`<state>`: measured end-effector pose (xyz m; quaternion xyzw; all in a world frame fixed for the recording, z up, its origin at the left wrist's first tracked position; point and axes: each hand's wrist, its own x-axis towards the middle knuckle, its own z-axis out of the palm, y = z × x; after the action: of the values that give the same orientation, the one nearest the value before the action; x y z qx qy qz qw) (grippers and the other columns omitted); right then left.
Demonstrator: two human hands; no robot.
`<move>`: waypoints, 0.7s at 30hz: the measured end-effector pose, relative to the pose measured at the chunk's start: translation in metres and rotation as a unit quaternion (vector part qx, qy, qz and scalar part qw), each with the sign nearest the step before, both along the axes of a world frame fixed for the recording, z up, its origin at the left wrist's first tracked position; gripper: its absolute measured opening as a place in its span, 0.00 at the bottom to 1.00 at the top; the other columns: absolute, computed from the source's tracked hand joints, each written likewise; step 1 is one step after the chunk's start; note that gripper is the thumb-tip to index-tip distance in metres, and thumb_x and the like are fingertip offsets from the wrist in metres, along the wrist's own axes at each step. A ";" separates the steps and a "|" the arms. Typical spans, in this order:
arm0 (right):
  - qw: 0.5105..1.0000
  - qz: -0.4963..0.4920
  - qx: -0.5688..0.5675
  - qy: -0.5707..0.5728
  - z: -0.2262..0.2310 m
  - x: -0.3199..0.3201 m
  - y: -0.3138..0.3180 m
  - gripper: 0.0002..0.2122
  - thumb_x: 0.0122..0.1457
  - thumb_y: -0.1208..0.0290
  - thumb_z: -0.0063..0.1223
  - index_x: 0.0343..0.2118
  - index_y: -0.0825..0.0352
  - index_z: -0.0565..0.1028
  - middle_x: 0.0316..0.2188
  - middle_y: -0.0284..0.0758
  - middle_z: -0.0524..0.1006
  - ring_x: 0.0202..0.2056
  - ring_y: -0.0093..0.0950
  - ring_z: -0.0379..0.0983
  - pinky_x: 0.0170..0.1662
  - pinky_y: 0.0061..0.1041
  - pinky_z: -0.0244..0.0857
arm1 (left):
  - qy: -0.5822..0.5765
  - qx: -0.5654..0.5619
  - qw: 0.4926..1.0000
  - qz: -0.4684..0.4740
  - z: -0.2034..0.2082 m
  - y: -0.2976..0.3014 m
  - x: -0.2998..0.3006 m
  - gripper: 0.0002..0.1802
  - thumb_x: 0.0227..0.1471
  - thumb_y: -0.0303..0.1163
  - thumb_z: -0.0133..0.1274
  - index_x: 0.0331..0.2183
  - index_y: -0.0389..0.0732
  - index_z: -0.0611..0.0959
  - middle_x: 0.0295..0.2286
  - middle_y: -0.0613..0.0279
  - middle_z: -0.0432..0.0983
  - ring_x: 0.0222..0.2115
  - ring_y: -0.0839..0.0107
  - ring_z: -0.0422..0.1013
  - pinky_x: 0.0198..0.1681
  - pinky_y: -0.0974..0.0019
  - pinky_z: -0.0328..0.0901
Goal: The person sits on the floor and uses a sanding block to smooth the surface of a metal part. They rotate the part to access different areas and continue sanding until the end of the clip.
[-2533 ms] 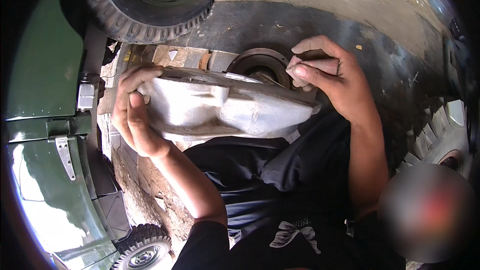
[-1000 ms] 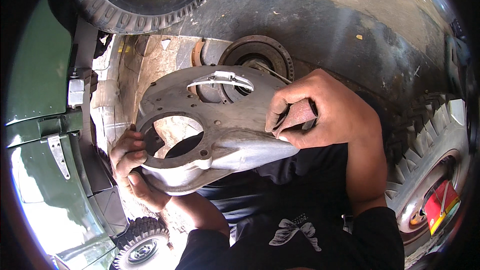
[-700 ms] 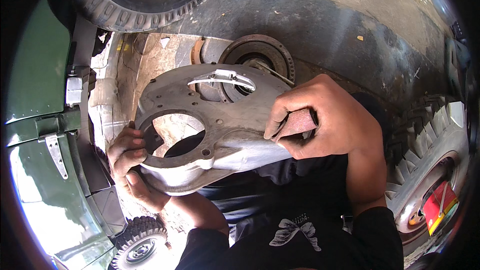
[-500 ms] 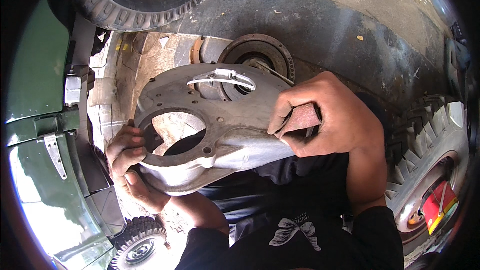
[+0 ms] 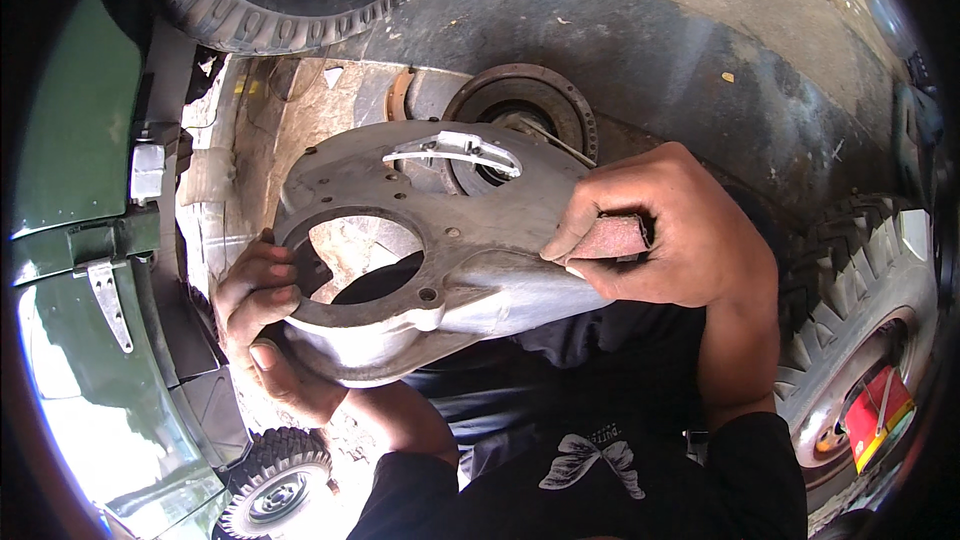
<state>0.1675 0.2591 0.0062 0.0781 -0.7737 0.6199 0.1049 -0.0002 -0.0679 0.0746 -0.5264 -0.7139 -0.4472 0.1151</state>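
A large grey cast-metal housing point(image 5: 480, 213), with a big round hole and a curved slot, is held tilted above my lap. My left hand point(image 5: 262, 325) grips its left end, with fingers by the rim of the round hole and the thumb on the near side. My right hand point(image 5: 672, 230) is closed around a folded piece of reddish-brown sandpaper point(image 5: 612, 238). Its fingertips are at the right part of the housing, by a raised ridge on the surface. The far side of the housing and the fingers behind its left end are hidden.
Beyond the housing, a round metal flywheel-like part point(image 5: 572, 100) lies on the floor beside an orange-brown curved piece point(image 5: 398, 95). A large tyre point(image 5: 290, 15) stands at the far left, another wheel point(image 5: 870, 340) at the right. Green vehicle bodywork point(image 5: 75, 140) lines the left.
My right hand and the sandpaper have shifted slightly to the right along the housing. The housing has tilted a little, while my left hand keeps its grip.
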 end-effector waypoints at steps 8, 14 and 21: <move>1.000 -0.018 -0.004 0.016 -0.003 -0.012 -0.018 0.10 0.48 0.81 0.71 0.35 0.68 0.87 0.33 0.38 0.88 0.35 0.33 0.88 0.40 0.28 0.78 | 0.013 0.045 0.998 0.039 -0.005 0.007 0.006 0.33 0.71 0.54 0.39 0.36 0.31 0.82 0.39 0.42 0.77 0.46 0.45 0.75 0.56 0.38 0.69; 0.996 -0.047 0.006 0.077 0.002 -0.029 -0.025 0.08 0.50 0.80 0.71 0.34 0.68 0.87 0.32 0.39 0.88 0.35 0.33 0.88 0.41 0.29 0.78 | -0.037 0.082 0.996 0.027 -0.009 0.018 0.006 0.38 0.70 0.58 0.39 0.37 0.28 0.83 0.39 0.40 0.77 0.46 0.43 0.74 0.56 0.38 0.68; 0.997 -0.029 0.000 0.075 0.005 -0.045 -0.027 0.07 0.54 0.77 0.75 0.35 0.68 0.87 0.32 0.38 0.88 0.36 0.30 0.88 0.41 0.27 0.77 | -0.073 0.087 0.992 0.046 -0.009 0.023 0.008 0.43 0.69 0.63 0.40 0.36 0.27 0.85 0.40 0.40 0.78 0.45 0.44 0.74 0.56 0.39 0.68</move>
<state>0.1222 0.2319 0.0112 0.1019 -0.7656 0.6089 0.1812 0.0080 -0.0451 0.0660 -0.4466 -0.7025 -0.5389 0.1287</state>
